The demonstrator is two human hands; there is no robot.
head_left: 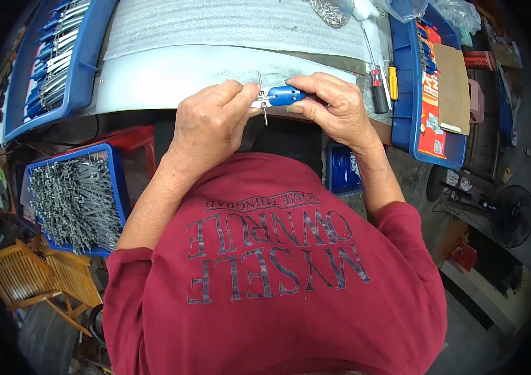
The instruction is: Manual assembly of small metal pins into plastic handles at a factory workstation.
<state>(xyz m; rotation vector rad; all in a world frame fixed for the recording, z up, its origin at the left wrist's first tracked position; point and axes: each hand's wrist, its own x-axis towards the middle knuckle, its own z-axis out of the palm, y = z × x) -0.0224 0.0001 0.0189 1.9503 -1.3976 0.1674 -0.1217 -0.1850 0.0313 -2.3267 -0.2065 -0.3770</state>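
Note:
Over the workbench's front edge, both hands hold a small tool part (pixel 285 95) with a rounded blue body and a silvery metal end. My left hand (pixel 215 115) pinches the metal end between thumb and fingers. On the opposite side, my right hand (pixel 333 103) grips the blue end with thumb and forefinger. A thin metal pin (pixel 265 117) sticks out across the metal end, above and below it. Where the left fingers close round the metal, part of it is hidden.
A blue crate (pixel 81 81) of blue-and-silver tools stands at the left, another blue crate (pixel 406 122) with cardboard at the right. Screwdrivers (pixel 393 81) lie beside the right crate. Lower left, a blue bin (pixel 117 187) holds many metal parts. White foam sheet (pixel 203 28) covers the bench.

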